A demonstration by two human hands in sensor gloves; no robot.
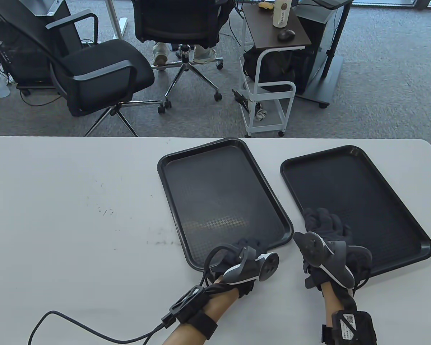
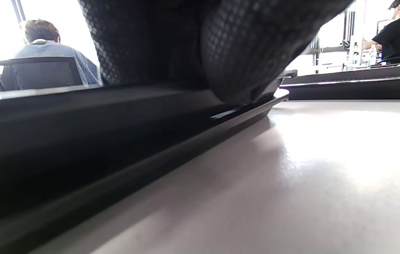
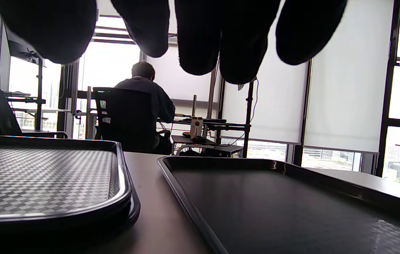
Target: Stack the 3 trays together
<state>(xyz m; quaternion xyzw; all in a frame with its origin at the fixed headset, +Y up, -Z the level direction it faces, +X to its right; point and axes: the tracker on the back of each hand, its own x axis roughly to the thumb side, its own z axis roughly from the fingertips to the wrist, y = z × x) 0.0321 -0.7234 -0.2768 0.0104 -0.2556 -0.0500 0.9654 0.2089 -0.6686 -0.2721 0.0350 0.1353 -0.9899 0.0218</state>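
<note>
Two black trays show on the white table in the table view. The left tray (image 1: pixel 215 187) shows a doubled rim in the right wrist view (image 3: pixel 44 183), like one tray nested in another. The right tray (image 1: pixel 362 194) lies flat beside it, a narrow gap between them, and fills the right wrist view (image 3: pixel 291 204). My left hand (image 1: pixel 248 248) is at the left tray's near edge; a gloved finger (image 2: pixel 242 70) lies on its rim (image 2: pixel 115 141). My right hand (image 1: pixel 323 221) hovers over the right tray's near left part, with its fingertips (image 3: pixel 221 53) spread and clear of it.
The bare table top (image 1: pixel 75 215) stretches to the left of the trays. A cable (image 1: pixel 93 330) trails from my left wrist over the near edge. Office chairs (image 1: pixel 100 72) and a small white cart (image 1: pixel 269 90) stand on the floor beyond the far edge.
</note>
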